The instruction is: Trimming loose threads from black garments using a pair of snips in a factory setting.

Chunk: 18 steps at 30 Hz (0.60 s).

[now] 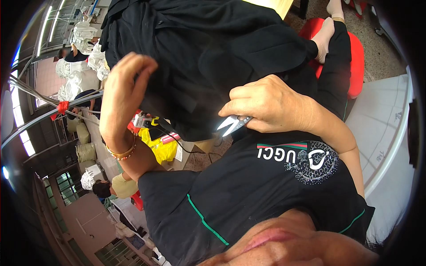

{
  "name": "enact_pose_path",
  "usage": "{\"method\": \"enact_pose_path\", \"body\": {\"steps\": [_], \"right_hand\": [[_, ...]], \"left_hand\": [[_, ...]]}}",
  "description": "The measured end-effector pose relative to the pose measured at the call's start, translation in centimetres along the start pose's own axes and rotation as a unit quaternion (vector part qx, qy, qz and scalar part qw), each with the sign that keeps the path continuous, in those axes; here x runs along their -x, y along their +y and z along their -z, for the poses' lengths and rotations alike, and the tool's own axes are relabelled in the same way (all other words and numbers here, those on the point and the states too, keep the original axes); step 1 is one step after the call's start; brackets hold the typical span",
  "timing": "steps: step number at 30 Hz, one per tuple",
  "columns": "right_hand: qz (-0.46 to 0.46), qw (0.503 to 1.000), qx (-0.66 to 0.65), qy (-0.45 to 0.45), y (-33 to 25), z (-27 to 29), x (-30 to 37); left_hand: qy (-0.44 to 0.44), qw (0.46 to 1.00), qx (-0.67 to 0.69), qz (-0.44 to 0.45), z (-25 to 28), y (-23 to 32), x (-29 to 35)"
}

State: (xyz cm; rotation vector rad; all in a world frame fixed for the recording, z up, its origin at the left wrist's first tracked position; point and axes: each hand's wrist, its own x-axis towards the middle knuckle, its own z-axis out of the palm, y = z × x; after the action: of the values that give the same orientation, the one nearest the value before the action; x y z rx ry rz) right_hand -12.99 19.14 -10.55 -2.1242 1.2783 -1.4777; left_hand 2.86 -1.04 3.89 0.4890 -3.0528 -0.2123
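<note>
A black garment (230, 48) lies spread in loose folds across my lap and the far side. My left hand (126, 86), with a beaded bracelet at the wrist, is raised over the garment's left part. Its fingers are curled in a pinch and slightly blurred; whatever is between them cannot be made out. In my right hand (266, 102) is a pair of thread snips (234, 125), held in closed fingers at the garment's near edge. The two bright blades point left and stand apart, with no cloth visible between them.
A pale wooden tabletop (277, 6) shows at the far edge, and a red stool (355, 66) at the far right. Right of me is a large white panel (381, 128). Yellow plastic (162, 148) and dark cables lie left. Another person (120, 185) and white cloth heaps (73, 84) are beyond.
</note>
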Motion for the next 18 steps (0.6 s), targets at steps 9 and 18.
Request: {"method": "enact_pose_path", "body": {"steps": [9, 18], "right_hand": [[-0.011, 0.999, -0.014, 0.041, 0.9, -0.3, 0.1], [-0.166, 0.962, -0.148, 0.157, 1.2, 3.5, 1.5]], "left_hand": [[-0.072, 0.980, 0.117, -0.147, -1.8, 3.0, -8.7], [-0.220, 0.861, 0.393, -0.239, -15.2, 2.3, -17.5]]}}
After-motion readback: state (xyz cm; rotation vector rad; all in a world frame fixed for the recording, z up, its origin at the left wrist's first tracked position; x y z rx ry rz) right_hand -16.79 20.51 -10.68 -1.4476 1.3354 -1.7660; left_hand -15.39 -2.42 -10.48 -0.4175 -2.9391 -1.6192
